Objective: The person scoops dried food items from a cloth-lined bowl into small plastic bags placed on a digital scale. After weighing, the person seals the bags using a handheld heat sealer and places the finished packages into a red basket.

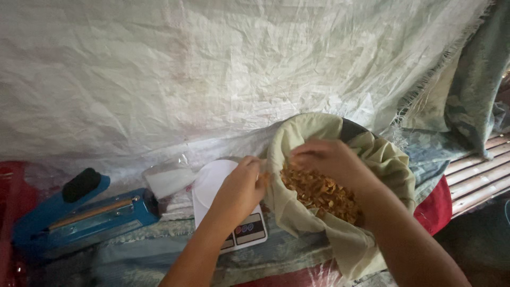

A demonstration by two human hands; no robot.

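Note:
A dark bowl (353, 127) lined with pale green cloth (303, 212) holds a heap of orange-brown dried chips (324, 194). My right hand (332, 159) reaches into the bowl from the right, fingers curled down over the chips near the left side of the heap. My left hand (241, 186) hovers over a white kitchen scale (212, 180), its fingers pinched at the cloth's left edge with a few chips between the fingertips. The scale's display end lies under my left wrist.
A blue heat sealer with a black knob (79, 210) lies at the left. A small clear bag of white grains (167, 178) sits beside the scale. White woven sacking (212, 69) hangs behind. Bamboo slats (478, 178) and red fabric (438, 204) are at the right.

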